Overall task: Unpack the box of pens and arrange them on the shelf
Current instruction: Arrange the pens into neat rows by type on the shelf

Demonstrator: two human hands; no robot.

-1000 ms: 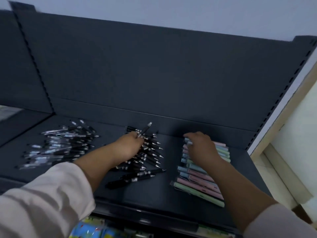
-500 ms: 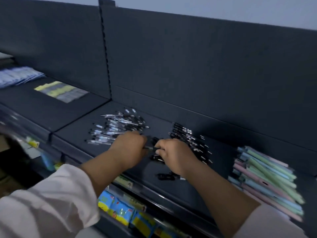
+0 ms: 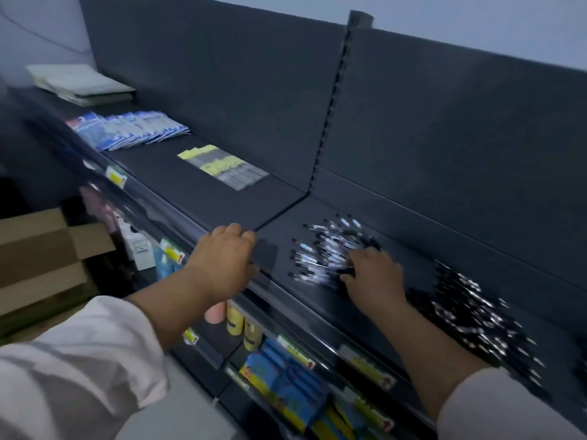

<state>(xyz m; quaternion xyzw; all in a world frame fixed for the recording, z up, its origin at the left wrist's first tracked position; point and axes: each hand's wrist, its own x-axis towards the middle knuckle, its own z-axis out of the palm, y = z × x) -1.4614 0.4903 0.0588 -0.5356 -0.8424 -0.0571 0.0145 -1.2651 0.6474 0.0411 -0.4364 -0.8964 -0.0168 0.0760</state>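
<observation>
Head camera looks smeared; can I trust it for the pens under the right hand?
Head view: dim light, motion blur throughout; clear pens at the right hand smear into streaks, its grip unreadable; only the left hand gripping the shelf edge reads plainly.

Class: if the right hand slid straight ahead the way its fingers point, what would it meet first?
The pile of clear pens; the blurred right hand seems to touch its near edge.
</observation>
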